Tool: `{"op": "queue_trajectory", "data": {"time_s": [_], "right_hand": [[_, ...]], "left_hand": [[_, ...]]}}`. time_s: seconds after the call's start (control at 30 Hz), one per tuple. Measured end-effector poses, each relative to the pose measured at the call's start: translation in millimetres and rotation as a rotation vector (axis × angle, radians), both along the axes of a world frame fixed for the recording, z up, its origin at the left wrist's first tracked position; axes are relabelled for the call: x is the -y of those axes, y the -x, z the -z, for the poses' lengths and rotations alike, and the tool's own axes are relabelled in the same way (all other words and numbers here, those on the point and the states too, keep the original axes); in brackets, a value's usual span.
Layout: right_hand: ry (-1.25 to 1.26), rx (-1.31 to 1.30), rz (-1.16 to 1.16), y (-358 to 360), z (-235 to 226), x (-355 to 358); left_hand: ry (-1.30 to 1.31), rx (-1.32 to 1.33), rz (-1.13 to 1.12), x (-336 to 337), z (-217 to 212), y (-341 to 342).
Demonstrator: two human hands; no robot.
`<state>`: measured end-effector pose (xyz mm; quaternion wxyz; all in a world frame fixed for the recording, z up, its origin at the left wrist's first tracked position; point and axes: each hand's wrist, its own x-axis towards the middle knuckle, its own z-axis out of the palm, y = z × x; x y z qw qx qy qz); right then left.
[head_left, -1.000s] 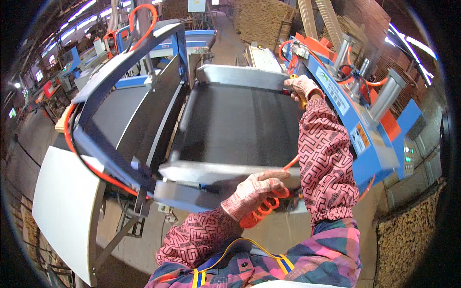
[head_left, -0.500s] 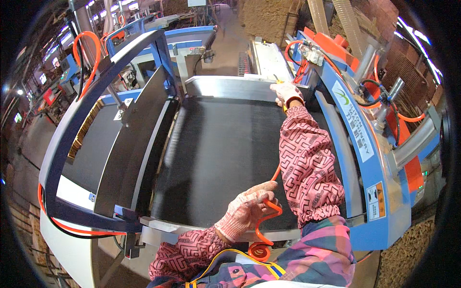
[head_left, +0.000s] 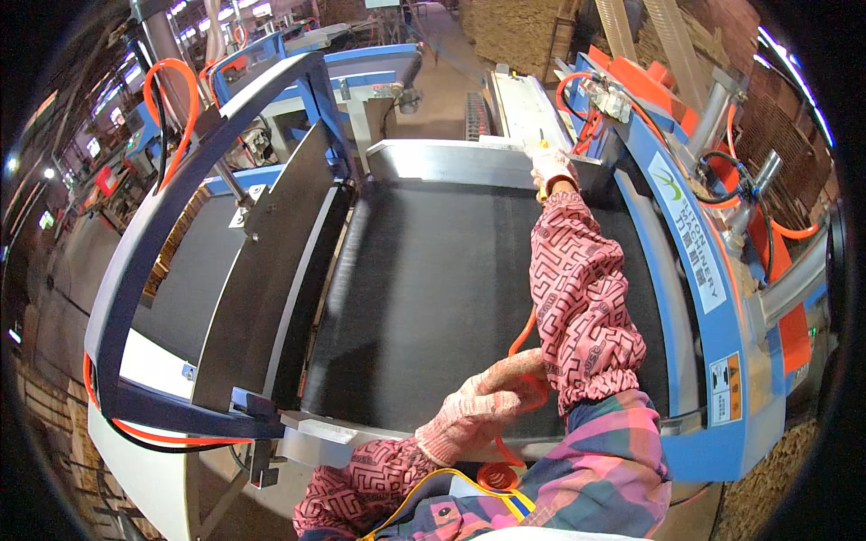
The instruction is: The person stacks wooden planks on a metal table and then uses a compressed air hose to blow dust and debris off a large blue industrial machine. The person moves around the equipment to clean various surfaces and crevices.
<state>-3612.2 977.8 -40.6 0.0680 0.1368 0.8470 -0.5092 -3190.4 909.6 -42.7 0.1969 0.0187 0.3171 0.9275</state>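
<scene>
My right hand, gloved, reaches out to the far right end of the black conveyor belt. It is closed around a yellow air blow gun; most of the gun is hidden by the glove. An orange air hose trails back toward me under the right sleeve. Near the front edge, my left hand, in a whitish-pink knit glove, is closed on that hose. The coiled part of the hose hangs just in front of me. Low along the belt's far end stands a metal plate.
A blue frame with a dark upright panel flanks the belt on the left. On the right runs a blue machine body with cylinders and hoses. Beyond the far plate lies a white-topped rail. Stacked wood stands farther back.
My left hand has moved slightly right and up along the hose, toward the right sleeve. My right hand stays at the belt's far end with the blow gun. The view has shifted a little.
</scene>
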Motion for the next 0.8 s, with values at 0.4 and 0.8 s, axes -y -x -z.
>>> {"op": "queue_trajectory", "data": {"time_s": [0.4,0.8], "right_hand": [[-0.462,-0.365,-0.25,-136.8,-73.2,-92.9],[0.233,-0.834,0.102,-604.9,-61.4,-287.1]], "left_hand": [[0.202,-0.211,0.165,-49.4,-2.3,-51.1],[0.372,-0.052,0.64,-102.9,94.4,-283.1]]}}
